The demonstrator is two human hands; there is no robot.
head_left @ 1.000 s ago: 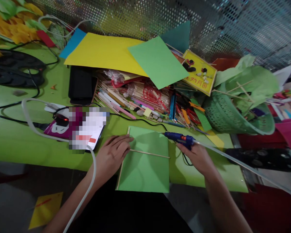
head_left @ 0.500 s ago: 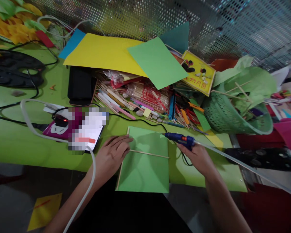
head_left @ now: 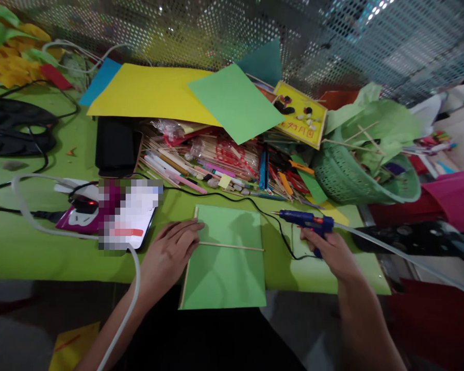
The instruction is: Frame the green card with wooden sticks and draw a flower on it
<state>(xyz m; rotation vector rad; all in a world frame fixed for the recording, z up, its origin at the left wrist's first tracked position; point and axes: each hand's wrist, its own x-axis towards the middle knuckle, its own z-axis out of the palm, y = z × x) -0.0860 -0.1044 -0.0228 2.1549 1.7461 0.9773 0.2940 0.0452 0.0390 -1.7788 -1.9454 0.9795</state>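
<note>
A green sheet (head_left: pixel 232 278) lies at the table's front edge, with a thin wooden strip along its left side. Across its middle runs a thin stick (head_left: pixel 232 246). My left hand (head_left: pixel 176 245) rests on the sheet's left edge, fingers pressed together over the left end of the stick; what lies under the fingertips is hidden. To the right of the sheet, my right hand (head_left: pixel 330 250) grips a blue glue gun (head_left: pixel 307 218) by its handle. The nozzle points left, beyond the sheet's right edge, and a long clear glue stick comes out of the back.
Behind the sheet lies a pile of sticks and pens (head_left: pixel 178 170) under yellow paper (head_left: pixel 150 95). A green basket (head_left: pixel 363 175) stands at the right. At the left are a phone (head_left: pixel 139 211), a purple power strip (head_left: pixel 71 219) and cables.
My right hand has moved the glue gun rightward, away from the sheet's upper right corner. My left hand stays on the sheet. The whole view has shifted slightly.
</note>
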